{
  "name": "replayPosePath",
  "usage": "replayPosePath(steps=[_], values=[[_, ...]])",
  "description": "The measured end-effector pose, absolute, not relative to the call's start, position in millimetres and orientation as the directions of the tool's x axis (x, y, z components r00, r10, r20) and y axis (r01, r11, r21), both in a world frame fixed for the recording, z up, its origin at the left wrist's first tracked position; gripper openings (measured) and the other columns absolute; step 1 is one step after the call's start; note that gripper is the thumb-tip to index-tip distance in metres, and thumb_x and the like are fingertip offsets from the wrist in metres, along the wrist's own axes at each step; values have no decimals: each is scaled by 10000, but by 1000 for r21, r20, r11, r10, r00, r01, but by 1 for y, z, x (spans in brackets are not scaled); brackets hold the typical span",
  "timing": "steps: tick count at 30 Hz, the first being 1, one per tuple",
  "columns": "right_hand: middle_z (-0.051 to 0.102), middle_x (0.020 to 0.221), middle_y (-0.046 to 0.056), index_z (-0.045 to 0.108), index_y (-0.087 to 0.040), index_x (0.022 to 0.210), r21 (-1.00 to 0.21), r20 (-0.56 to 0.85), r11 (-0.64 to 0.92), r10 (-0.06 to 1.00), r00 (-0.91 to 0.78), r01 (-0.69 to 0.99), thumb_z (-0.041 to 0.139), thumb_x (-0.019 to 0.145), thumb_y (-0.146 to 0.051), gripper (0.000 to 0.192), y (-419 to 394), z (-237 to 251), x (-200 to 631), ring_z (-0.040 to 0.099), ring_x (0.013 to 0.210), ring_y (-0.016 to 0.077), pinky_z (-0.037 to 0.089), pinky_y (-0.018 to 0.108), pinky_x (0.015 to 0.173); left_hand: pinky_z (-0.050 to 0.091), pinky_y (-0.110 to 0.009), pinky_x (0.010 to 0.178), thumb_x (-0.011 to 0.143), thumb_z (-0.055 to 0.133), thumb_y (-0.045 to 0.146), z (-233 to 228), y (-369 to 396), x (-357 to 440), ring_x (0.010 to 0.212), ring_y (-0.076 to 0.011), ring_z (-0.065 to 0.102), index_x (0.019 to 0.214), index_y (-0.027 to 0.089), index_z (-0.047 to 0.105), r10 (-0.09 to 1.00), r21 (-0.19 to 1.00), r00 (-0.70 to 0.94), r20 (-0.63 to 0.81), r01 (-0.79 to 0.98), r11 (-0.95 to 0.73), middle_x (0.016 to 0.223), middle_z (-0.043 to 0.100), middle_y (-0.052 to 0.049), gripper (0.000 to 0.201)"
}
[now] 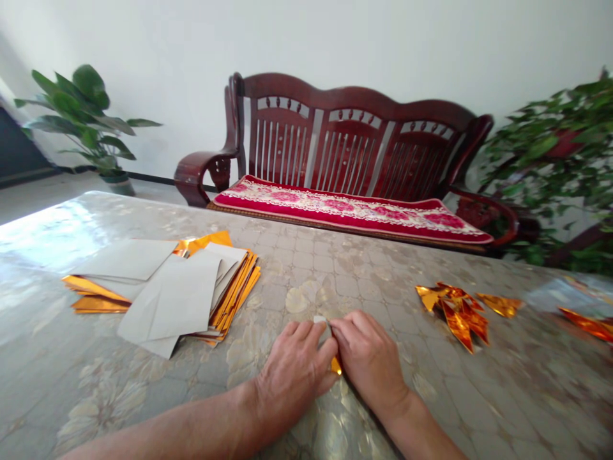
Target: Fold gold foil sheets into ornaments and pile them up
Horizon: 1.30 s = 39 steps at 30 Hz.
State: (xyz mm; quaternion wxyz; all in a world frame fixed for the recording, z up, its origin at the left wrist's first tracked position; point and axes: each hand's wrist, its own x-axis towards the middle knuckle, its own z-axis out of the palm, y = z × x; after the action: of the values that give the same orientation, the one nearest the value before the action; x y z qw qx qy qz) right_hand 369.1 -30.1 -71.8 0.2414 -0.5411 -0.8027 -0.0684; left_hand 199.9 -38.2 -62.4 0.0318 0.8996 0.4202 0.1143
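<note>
Paper (336, 367) this small would crease best, I'd judge, with one side pinned to the counter (201, 415) while the other edge is lined up, then a firm thumb run along the fold; haste could wrinkle the gold side. From where I stand, it lies between the two hands, mostly covered, a pale tip and a gold corner peeping out. The left hand (297, 354) curls its fingers over it, gripping; the right hand (368, 352) is bunched in a pinch at its right edge. Stacked sheets (177, 297) sit leftward, folded gold pieces (463, 318) rightward.
</note>
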Motion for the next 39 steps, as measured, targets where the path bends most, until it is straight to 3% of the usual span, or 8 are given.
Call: replayPosePath(steps=[12, 20, 39], values=[[637, 781, -7, 691, -241, 790, -339, 374, 269, 918, -133, 901, 614, 893, -208, 132, -20, -71, 369, 605, 780, 156, 397, 260, 709, 496, -430, 877, 845, 694, 371, -56, -30, 197, 1070, -271, 537, 1164, 242, 539, 752, 175, 639, 163, 731, -659, 1218, 587, -44, 377], [666, 854, 19, 727, -247, 968, -431, 382, 337, 908, -169, 837, 558, 893, -157, 206, -27, -75, 375, 627, 848, 175, 465, 269, 766, 493, -426, 866, 874, 655, 384, -54, -30, 197, 1057, -264, 532, 1169, 251, 538, 746, 162, 648, 153, 729, -665, 1199, 582, -43, 344], [613, 808, 28, 703, -207, 955, -314, 472, 461, 834, -285, 830, 505, 941, -140, 210, -33, -75, 371, 570, 795, 160, 453, 251, 732, 491, -420, 871, 873, 652, 347, -58, -31, 199, 1061, -265, 535, 1131, 229, 552, 746, 147, 643, 175, 732, -665, 1219, 583, -62, 301]])
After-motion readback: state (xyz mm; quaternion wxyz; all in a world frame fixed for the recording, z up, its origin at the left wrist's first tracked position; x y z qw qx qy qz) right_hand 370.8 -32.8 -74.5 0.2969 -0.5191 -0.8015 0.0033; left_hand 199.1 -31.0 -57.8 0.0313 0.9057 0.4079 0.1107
